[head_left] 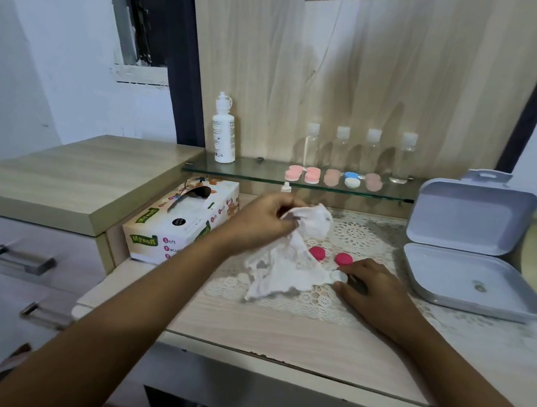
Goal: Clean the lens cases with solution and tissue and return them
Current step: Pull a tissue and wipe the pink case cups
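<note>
My left hand [263, 222] pinches a crumpled white tissue [290, 262] and lifts its upper end above the lace mat; the lower end trails onto the mat. My right hand [374, 290] rests on the mat, its fingers curled round a small white lens case [340, 276] at the tissue's edge. Two pink caps [317, 253] [343, 259] lie on the mat just beyond that hand. A white solution bottle [224, 129] stands on the glass shelf [247, 171]. Several lens cases, pink ones [303, 174] and a blue-and-white one [351, 179], sit in a row on that shelf.
A tissue box [179, 223] lies left of the mat. An open grey plastic box [471, 251] sits at the right. Several clear small bottles [372, 151] stand at the back of the shelf. A small dropper tip [286, 187] shows behind my left hand. Drawers [19, 256] are at the left.
</note>
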Demonstrator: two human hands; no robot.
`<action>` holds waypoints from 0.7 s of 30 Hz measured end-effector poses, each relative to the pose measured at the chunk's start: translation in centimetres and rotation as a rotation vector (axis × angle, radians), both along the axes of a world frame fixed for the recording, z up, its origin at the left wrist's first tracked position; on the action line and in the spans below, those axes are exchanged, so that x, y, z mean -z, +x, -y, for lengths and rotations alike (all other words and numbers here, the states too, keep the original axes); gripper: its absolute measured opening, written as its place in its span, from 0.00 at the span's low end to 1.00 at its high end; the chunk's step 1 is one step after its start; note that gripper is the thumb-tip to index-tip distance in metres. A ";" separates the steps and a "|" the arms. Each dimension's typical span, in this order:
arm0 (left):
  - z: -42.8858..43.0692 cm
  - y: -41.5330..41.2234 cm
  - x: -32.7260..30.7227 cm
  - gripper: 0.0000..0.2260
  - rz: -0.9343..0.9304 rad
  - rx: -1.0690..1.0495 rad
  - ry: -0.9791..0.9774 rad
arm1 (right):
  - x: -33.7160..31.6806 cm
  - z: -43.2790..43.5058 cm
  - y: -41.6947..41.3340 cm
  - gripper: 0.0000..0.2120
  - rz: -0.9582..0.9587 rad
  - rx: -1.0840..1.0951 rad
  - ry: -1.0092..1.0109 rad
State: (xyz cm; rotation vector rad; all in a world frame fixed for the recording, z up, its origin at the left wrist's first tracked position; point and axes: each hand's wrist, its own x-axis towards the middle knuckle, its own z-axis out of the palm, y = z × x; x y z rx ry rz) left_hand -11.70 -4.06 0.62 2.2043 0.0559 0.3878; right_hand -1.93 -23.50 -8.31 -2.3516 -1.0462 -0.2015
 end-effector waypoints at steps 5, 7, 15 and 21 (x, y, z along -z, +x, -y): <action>0.5 1.7 3.5 0.08 0.092 0.003 0.227 | -0.1 0.0 0.0 0.15 -0.019 0.009 0.005; 0.4 2.1 4.9 0.10 0.128 0.002 0.320 | -0.1 0.0 0.0 0.14 -0.021 0.012 0.006; 1.2 1.9 7.0 0.12 0.115 0.022 0.516 | -0.1 -0.1 0.1 0.14 -0.022 0.003 0.023; 1.3 0.7 7.5 0.18 0.088 0.094 0.638 | 0.1 -0.1 0.0 0.12 -0.023 0.003 0.043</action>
